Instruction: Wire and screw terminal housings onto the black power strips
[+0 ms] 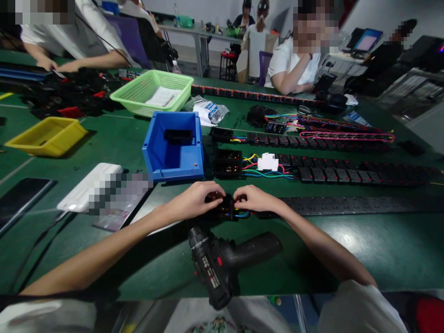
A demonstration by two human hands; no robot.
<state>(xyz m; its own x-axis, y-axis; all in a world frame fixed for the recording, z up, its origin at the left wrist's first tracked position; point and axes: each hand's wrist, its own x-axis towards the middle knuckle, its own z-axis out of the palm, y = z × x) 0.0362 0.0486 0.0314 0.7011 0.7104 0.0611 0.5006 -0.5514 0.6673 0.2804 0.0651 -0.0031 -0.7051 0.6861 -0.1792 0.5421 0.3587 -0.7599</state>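
My left hand (pixel 199 200) is at the left side of a small black housing (pixel 227 212) at the near end of a long black socket strip (pixel 347 206). Its fingers are curled, thumb and index close together. My right hand (pixel 255 199) touches the housing's right side with bent fingers, above short blue and yellow wires (pixel 242 215). Anything small between either hand's fingertips is hidden. Just below the hands lies a black cordless drill (pixel 222 263) on its side, its handle pointing right.
Beyond my hands are a blue bin (pixel 173 173), wired socket strips (pixel 333 175) and a green basket (pixel 152 108). Leftward lie a yellow tray (pixel 48 138), a white power bank (pixel 90 187) and a phone (pixel 24 201). People sit across the table.
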